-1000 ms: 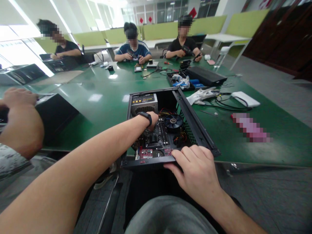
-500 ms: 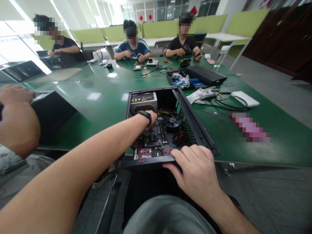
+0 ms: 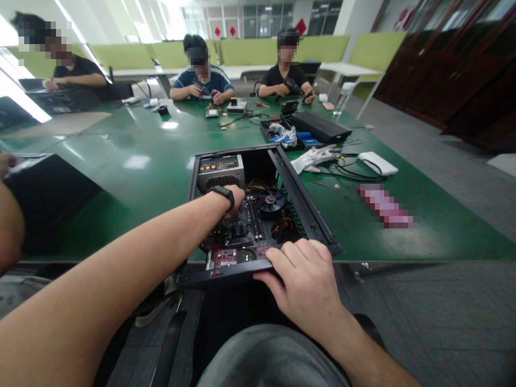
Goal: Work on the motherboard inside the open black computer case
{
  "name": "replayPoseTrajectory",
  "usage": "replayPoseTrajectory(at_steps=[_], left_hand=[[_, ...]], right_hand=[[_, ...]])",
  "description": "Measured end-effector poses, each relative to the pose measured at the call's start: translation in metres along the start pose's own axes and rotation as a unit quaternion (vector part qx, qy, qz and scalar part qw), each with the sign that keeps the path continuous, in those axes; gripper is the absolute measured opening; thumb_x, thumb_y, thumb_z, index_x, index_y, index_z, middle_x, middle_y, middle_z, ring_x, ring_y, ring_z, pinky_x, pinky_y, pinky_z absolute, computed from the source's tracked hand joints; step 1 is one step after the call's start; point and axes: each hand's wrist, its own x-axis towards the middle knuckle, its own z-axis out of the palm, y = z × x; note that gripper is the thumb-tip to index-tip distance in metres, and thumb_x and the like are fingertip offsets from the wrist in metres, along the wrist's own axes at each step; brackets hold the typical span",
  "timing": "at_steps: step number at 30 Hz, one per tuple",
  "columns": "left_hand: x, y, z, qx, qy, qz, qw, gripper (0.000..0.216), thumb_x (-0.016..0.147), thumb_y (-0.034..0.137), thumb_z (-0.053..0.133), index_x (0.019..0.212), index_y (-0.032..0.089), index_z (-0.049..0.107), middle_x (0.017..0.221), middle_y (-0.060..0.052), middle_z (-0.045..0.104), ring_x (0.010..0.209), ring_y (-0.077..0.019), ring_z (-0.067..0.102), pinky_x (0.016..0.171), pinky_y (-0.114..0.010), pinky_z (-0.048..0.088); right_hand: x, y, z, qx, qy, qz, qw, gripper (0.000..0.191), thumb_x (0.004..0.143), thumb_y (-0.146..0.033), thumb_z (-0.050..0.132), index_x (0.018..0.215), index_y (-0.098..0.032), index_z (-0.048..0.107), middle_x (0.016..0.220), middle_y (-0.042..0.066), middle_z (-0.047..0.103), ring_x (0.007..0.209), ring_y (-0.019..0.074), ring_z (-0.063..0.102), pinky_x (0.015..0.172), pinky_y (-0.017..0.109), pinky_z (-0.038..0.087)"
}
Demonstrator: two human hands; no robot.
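An open black computer case (image 3: 308, 215) lies on the green table (image 3: 153, 166), overhanging the near edge. Inside are a motherboard (image 3: 242, 236), a round CPU fan (image 3: 270, 200) and a grey power supply (image 3: 220, 167). My left hand (image 3: 234, 200), a black band on its wrist, reaches down into the case beside the power supply; its fingers are hidden. My right hand (image 3: 302, 274) curls over the case's near front edge and grips it.
Another person's arm (image 3: 8, 215) and a black case (image 3: 48, 188) are at the left. White gloves (image 3: 314, 158), cables, a white box (image 3: 379, 163) and a parts tray (image 3: 282, 134) lie at the right. Three people sit at the far side.
The view has swung to the right, so the case sits further left in frame. Both hands keep their places on the case.
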Motion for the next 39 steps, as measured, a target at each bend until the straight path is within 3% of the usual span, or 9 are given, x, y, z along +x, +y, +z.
replayPoseTrajectory(at_steps=[6, 17, 24, 32, 39], left_hand=[[0.000, -0.001, 0.001, -0.002, 0.007, 0.002, 1.000, 0.045, 0.042, 0.027, 0.091, 0.086, 0.019, 0.080, 0.094, -0.013, 0.077, 0.093, -0.0295, 0.071, 0.079, -0.028, 0.055], [-0.007, 0.004, -0.009, 0.020, -0.030, 0.007, 0.999, 0.060, 0.041, 0.024, 0.093, 0.099, 0.013, 0.079, 0.107, -0.018, 0.075, 0.099, -0.0326, 0.070, 0.084, -0.032, 0.054], [-0.005, 0.002, -0.007, -0.002, -0.034, 0.000, 0.999, 0.065, 0.040, 0.033, 0.094, 0.101, 0.015, 0.079, 0.108, -0.017, 0.075, 0.101, -0.0326, 0.069, 0.086, -0.032, 0.054], [-0.002, 0.001, -0.006, 0.025, -0.043, 0.010, 0.999, 0.070, 0.046, 0.033, 0.092, 0.110, 0.011, 0.076, 0.110, -0.017, 0.074, 0.103, -0.0316, 0.069, 0.086, -0.031, 0.055], [-0.002, 0.001, -0.005, 0.038, -0.041, 0.024, 0.998, 0.059, 0.055, 0.031, 0.087, 0.108, 0.008, 0.076, 0.107, -0.017, 0.075, 0.101, -0.0315, 0.070, 0.082, -0.030, 0.056]], right_hand=[[0.000, 0.000, 0.000, 0.000, -0.002, 0.001, 1.000, 0.025, 0.092, -0.048, 0.060, 0.098, -0.024, 0.065, 0.083, 0.001, 0.061, 0.081, 0.0196, 0.047, 0.080, 0.038, 0.029], [0.000, 0.001, 0.001, -0.006, 0.002, -0.007, 1.000, 0.023, 0.091, -0.046, 0.060, 0.097, -0.024, 0.064, 0.081, 0.003, 0.060, 0.081, 0.0215, 0.046, 0.079, 0.039, 0.029], [0.000, 0.001, 0.001, -0.007, 0.006, -0.008, 1.000, 0.021, 0.091, -0.044, 0.061, 0.097, -0.024, 0.064, 0.081, 0.003, 0.060, 0.081, 0.0215, 0.045, 0.079, 0.039, 0.029], [-0.001, 0.003, 0.002, -0.016, 0.009, -0.014, 1.000, 0.022, 0.090, -0.043, 0.062, 0.098, -0.023, 0.064, 0.081, 0.003, 0.059, 0.081, 0.0215, 0.044, 0.078, 0.039, 0.028], [0.000, 0.002, 0.001, -0.020, 0.004, -0.013, 1.000, 0.022, 0.091, -0.044, 0.060, 0.100, -0.024, 0.062, 0.081, 0.002, 0.057, 0.081, 0.0215, 0.043, 0.078, 0.039, 0.028]])
